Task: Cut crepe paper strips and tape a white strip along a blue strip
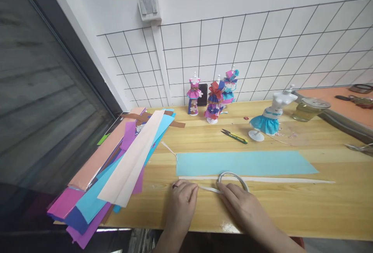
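Observation:
A light blue paper strip (241,163) lies flat on the wooden table (291,214). Along its lower edge runs a narrow white strip (279,180). My left hand (182,202) is closed in a pinch near the left end of that strip, on the end of a thin white tape. The tape stretches right to a white tape roll (243,183). My right hand (240,206) is closed on the near left side of the roll, its fingers over the rim.
Piled coloured crepe paper (131,163) covers the left side. Small snips (234,136) lie behind the blue strip. A mannequin in a blue skirt (266,123) and several dressed mini mannequins (194,93) stand farther back. A glass bowl (309,110) sits at the right.

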Available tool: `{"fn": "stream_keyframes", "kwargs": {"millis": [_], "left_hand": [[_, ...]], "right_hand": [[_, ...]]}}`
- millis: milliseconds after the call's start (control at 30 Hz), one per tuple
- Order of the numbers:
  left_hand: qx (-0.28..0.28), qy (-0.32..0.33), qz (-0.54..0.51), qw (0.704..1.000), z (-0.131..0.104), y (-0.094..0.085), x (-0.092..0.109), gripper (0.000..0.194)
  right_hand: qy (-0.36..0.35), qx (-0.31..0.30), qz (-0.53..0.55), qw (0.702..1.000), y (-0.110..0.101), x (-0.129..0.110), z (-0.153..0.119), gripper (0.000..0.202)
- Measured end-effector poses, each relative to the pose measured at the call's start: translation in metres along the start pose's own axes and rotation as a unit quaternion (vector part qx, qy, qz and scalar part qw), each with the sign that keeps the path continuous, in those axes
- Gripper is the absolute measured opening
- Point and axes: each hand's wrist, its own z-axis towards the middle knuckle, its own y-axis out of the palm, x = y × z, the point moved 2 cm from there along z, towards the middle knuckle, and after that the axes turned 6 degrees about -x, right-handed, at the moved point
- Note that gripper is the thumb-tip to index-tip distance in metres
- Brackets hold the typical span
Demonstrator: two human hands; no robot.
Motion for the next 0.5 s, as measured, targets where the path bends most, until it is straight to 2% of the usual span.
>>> {"fn": "stream_keyframes", "kwargs": {"millis": [133,300,500], "left_hand": [[0.009,-0.006,-0.001,1.000,-0.003,-0.002,-0.005,0.017],[0.037,-0.028,0.019,0.999,-0.004,-0.008,-0.021,0.017],[-0.049,-0.012,0.140,0.989,0.008,-0.006,-0.026,0.026]], "right_hand": [[-0.010,-0.019,-0.003,1.000,0.002,0.002,-0.002,0.037],[-0.042,-0.027,-0.002,0.999,-0.003,0.004,-0.008,0.040],[-0.066,0.003,0.012,0.998,-0.011,0.003,-0.010,0.042]]}}
